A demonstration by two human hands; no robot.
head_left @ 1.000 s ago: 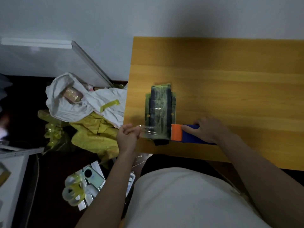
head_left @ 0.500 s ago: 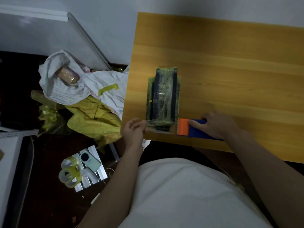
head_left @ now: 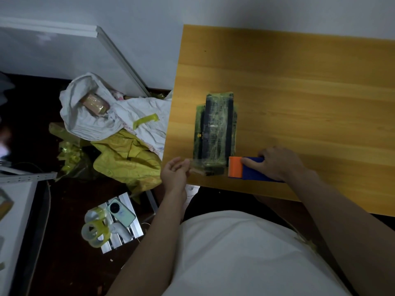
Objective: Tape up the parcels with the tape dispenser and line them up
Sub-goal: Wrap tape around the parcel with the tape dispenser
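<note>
A dark parcel (head_left: pixel 215 127) wrapped in clear and yellowish tape lies lengthwise near the left end of the wooden table (head_left: pixel 299 92). My right hand (head_left: pixel 275 163) grips the blue tape dispenser (head_left: pixel 254 173) with its orange cutter head, lying on the table just right of the parcel's near end. A strip of clear tape (head_left: pixel 197 165) runs from the dispenser across the parcel's near end to my left hand (head_left: pixel 176 173), which pinches its free end at the table's left edge.
On the floor to the left lie a white sack (head_left: pixel 102 116) holding a taped parcel (head_left: pixel 95 103), yellow bags (head_left: pixel 126 159), tape rolls (head_left: pixel 95 229) and a phone (head_left: pixel 120 212) on a small metal stool. A white panel (head_left: pixel 64 50) leans against the wall.
The tape strip has come down from above the parcel's near end to lie across it. My hands have kept their grips; the view has shifted slightly.
</note>
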